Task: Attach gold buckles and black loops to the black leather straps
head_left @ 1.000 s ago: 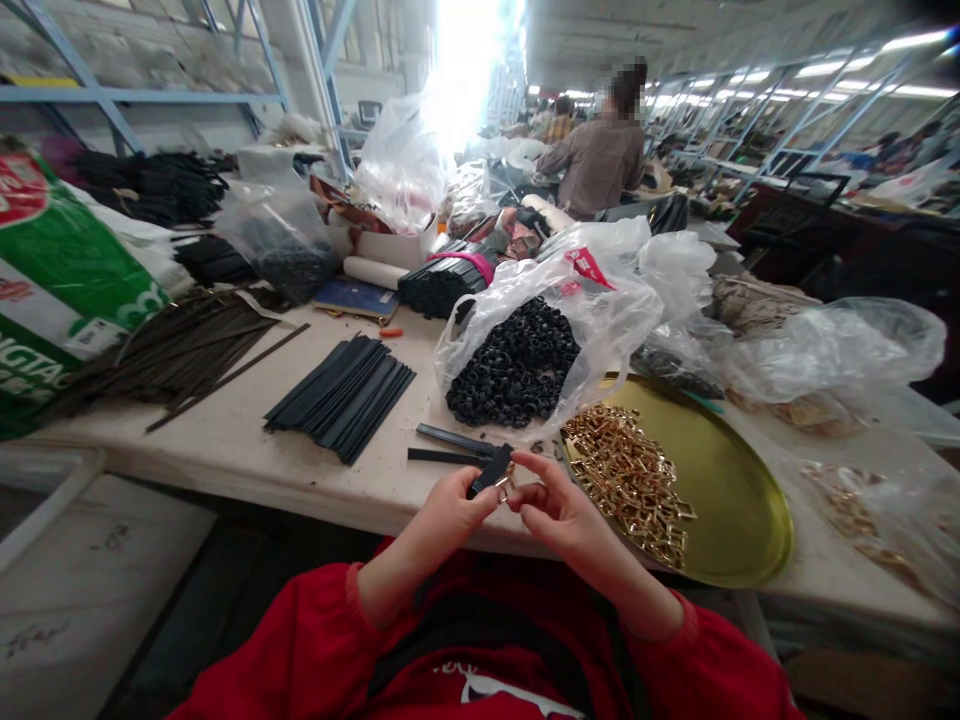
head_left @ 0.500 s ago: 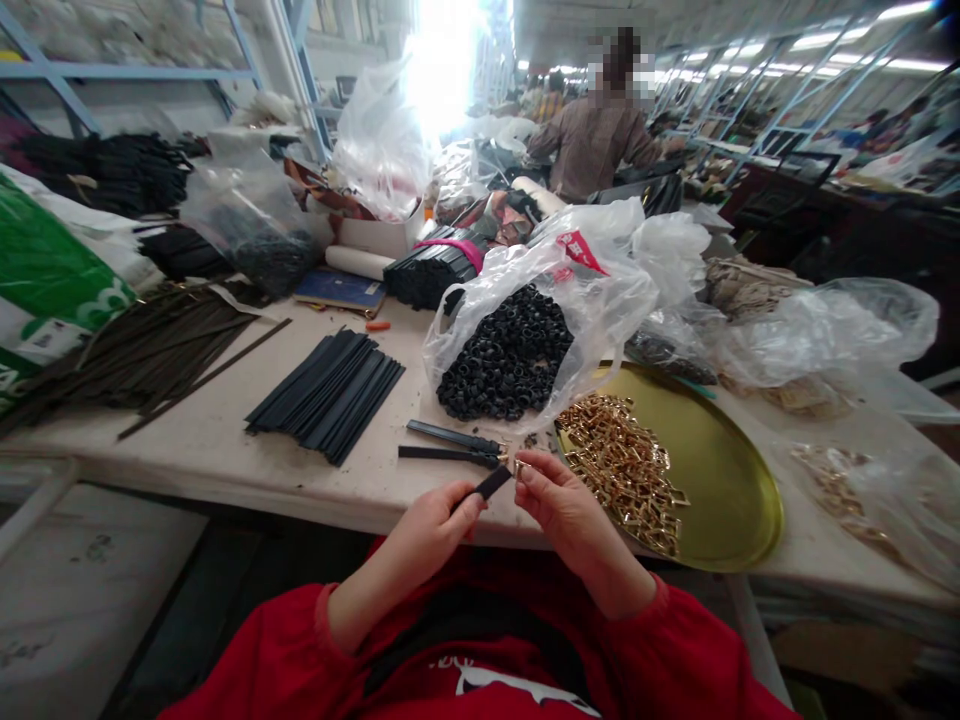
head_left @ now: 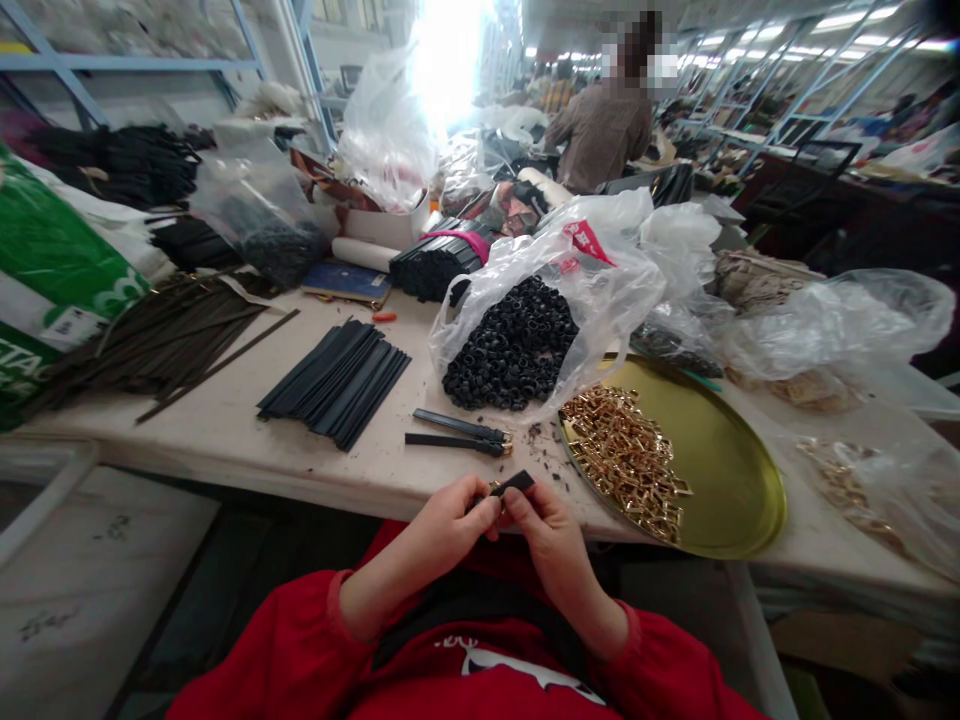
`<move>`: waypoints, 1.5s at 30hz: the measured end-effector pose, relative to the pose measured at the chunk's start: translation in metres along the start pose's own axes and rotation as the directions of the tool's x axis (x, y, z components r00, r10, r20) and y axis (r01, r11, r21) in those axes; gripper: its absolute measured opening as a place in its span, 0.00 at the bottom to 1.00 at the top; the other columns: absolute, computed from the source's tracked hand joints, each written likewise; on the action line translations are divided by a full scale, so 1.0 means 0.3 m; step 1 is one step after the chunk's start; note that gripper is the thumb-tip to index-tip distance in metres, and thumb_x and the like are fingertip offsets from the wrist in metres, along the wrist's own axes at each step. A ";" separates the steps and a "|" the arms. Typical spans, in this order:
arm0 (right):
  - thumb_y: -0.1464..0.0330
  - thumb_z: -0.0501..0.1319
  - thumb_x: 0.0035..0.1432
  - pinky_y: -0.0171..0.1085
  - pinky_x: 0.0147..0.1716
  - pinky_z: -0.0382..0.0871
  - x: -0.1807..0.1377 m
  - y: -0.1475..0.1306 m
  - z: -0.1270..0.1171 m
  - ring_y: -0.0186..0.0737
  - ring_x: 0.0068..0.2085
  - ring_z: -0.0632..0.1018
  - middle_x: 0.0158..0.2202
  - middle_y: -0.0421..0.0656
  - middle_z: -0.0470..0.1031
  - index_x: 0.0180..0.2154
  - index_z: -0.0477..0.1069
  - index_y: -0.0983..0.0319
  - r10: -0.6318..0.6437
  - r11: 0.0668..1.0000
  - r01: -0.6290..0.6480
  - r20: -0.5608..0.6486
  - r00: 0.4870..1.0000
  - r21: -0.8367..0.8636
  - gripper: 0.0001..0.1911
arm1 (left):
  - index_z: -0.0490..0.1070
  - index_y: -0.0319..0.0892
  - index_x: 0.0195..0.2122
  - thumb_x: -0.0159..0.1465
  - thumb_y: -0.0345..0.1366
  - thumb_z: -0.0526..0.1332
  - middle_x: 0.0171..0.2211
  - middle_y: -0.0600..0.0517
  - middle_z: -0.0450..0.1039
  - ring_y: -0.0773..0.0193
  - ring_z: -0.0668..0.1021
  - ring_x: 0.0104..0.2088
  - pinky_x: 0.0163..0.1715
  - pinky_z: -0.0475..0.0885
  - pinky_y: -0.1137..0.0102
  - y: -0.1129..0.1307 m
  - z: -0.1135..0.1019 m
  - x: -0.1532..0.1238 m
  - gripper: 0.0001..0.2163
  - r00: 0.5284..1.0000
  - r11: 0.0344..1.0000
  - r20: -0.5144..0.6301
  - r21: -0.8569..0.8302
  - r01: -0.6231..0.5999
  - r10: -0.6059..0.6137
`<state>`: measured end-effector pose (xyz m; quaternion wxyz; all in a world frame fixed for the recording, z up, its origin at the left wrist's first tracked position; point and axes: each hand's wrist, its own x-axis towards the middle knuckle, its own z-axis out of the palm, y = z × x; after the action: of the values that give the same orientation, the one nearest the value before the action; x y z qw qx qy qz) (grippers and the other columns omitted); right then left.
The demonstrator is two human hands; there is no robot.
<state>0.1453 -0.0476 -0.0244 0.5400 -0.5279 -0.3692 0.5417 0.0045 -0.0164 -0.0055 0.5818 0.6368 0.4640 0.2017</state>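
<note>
A short black strap (head_left: 519, 482) is pinched between my two hands just off the table's front edge. My left hand (head_left: 456, 520) is closed on it from the left, and a bit of a gold buckle (head_left: 495, 487) glints at the fingertips. With thumb and fingers, my right hand (head_left: 546, 522) grips the strap near its free end. Fingers hide most of the buckle, so how the strap passes through it cannot be made out. Just beyond lie two black straps (head_left: 454, 443) with gold buckles at their right ends.
A stack of black straps (head_left: 334, 385) lies at left. Behind my hands, a clear plastic bag (head_left: 600, 285) holds black loops (head_left: 514, 345). Gold buckles (head_left: 626, 460) heap on a round gold tray (head_left: 739, 480) at right. Brown strips (head_left: 172, 340) lie far left; a person (head_left: 604, 130) stands beyond.
My hands have come together and drawn closer to my body. The right hand brought the buckle to the strap and now grips the strap's end; the buckle sits at my left fingertips.
</note>
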 end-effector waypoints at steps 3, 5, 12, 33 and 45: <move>0.58 0.61 0.51 0.33 0.29 0.65 -0.002 -0.009 0.001 0.33 0.27 0.70 0.24 0.38 0.70 0.27 0.70 0.62 0.026 0.999 -0.024 0.042 0.999 -0.036 0.13 | 0.61 0.41 0.28 0.60 0.42 0.52 0.20 0.58 0.67 0.74 0.61 0.14 0.15 0.56 0.78 -0.006 0.012 -0.003 0.10 0.996 0.990 0.014 -0.111 0.084 -0.083; 0.58 0.60 0.51 0.33 0.28 0.65 0.000 -0.010 0.003 0.32 0.27 0.69 0.25 0.38 0.70 0.28 0.69 0.62 0.059 0.998 -0.060 0.041 0.997 0.012 0.13 | 0.60 0.41 0.28 0.59 0.42 0.52 0.19 0.58 0.67 0.76 0.59 0.12 0.12 0.53 0.78 -0.004 0.022 -0.003 0.09 0.992 0.975 0.017 -0.186 0.126 -0.125; 0.61 0.57 0.55 0.33 0.25 0.63 -0.002 -0.004 -0.014 0.34 0.25 0.69 0.23 0.38 0.68 0.28 0.66 0.61 -0.184 0.943 0.173 -0.012 0.983 -0.282 0.10 | 0.59 0.41 0.27 0.57 0.39 0.52 0.17 0.59 0.65 0.76 0.59 0.12 0.11 0.53 0.79 0.007 0.040 -0.006 0.07 0.987 0.958 0.003 -0.243 0.154 -0.158; 0.55 0.40 0.62 0.34 0.27 0.63 0.256 -0.082 -0.094 0.35 0.25 0.69 0.23 0.42 0.68 0.29 0.67 0.63 -0.009 0.840 0.203 0.361 0.933 -0.504 0.25 | 0.64 0.41 0.42 0.58 0.41 0.55 0.21 0.58 0.68 0.70 0.69 0.20 0.20 0.63 0.76 -0.010 -0.045 0.103 0.13 0.997 0.996 -0.064 -0.074 -0.047 0.042; 0.68 0.57 0.54 0.37 0.34 0.62 0.452 -0.084 -0.129 0.38 0.32 0.71 0.28 0.43 0.70 0.26 0.68 0.63 -0.217 0.549 0.295 0.207 0.954 -0.782 0.07 | 0.65 0.40 0.30 0.60 0.43 0.53 0.16 0.59 0.63 0.71 0.63 0.17 0.19 0.58 0.77 -0.020 -0.063 0.155 0.11 0.964 0.998 -0.267 -0.068 -0.012 -0.007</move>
<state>0.2067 0.0816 -0.0300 0.2991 -0.6312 -0.6693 0.2532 0.0099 0.0319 -0.0197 0.5353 0.5841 0.5300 0.3021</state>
